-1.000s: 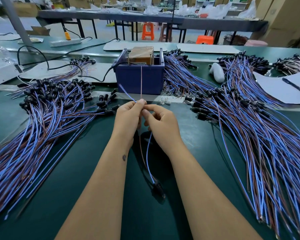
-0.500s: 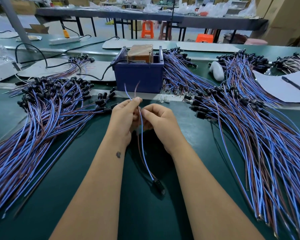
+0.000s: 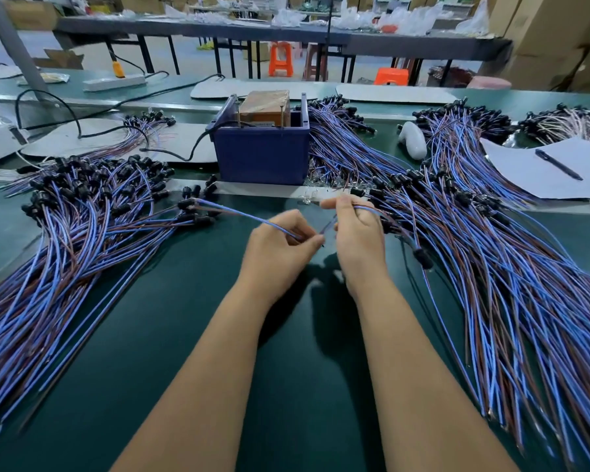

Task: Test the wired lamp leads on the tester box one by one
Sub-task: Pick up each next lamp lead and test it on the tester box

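Left hand [image 3: 280,247] – thumb and forefinger pinched on blue-and-brown lead [image 3: 239,214]; lead runs up-left from fingertips, black lamp end [image 3: 185,203] at edge of left pile [image 3: 65,240]. Right hand [image 3: 356,233] – fingers curled round second lead [image 3: 402,233]; wires pass rightward out of fist, black lamp end [image 3: 423,257] hanging just right of wrist, over right pile [image 3: 508,267]. Hands near each other, fingertips apart. Blue tester box [image 3: 261,155] stands beyond fingertips, apart from both hands. Pen [image 3: 558,164] on paper [image 3: 532,178], far right of fingers.
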Motion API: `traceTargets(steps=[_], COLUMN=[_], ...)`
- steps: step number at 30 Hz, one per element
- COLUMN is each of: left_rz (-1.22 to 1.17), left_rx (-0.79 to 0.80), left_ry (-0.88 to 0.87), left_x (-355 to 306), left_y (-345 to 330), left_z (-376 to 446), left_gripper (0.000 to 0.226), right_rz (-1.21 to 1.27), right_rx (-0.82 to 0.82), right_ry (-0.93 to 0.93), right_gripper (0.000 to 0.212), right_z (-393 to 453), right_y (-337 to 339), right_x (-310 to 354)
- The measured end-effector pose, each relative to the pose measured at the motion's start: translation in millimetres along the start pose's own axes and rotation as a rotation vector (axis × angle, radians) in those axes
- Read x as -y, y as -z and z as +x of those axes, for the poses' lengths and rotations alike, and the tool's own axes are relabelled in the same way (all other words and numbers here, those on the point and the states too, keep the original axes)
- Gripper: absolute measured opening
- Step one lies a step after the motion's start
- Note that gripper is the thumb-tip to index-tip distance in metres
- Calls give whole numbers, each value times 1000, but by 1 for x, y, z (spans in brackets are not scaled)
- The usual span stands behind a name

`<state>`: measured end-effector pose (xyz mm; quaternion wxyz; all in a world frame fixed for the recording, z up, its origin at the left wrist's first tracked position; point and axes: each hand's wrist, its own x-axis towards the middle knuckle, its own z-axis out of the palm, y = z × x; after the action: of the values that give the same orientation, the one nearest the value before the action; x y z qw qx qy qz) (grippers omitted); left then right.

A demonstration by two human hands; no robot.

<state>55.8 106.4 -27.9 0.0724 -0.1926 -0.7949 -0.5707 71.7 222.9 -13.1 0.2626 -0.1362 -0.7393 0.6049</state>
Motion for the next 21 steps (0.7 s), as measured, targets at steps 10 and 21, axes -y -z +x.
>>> traceTargets(steps=[10, 21], left_rz=[253, 237], left_rx=[368, 335], left_ry=[-151, -43], left_x=[-16, -18], left_y=[-15, -18], left_z=[-17, -14], left_gripper=[21, 20], right_rz=[-574, -1213], right_rx=[71, -36], right_ry=[-94, -211], right_gripper=[29, 25], right_z=[20, 54], right_y=[66, 145], right_x=[22, 40])
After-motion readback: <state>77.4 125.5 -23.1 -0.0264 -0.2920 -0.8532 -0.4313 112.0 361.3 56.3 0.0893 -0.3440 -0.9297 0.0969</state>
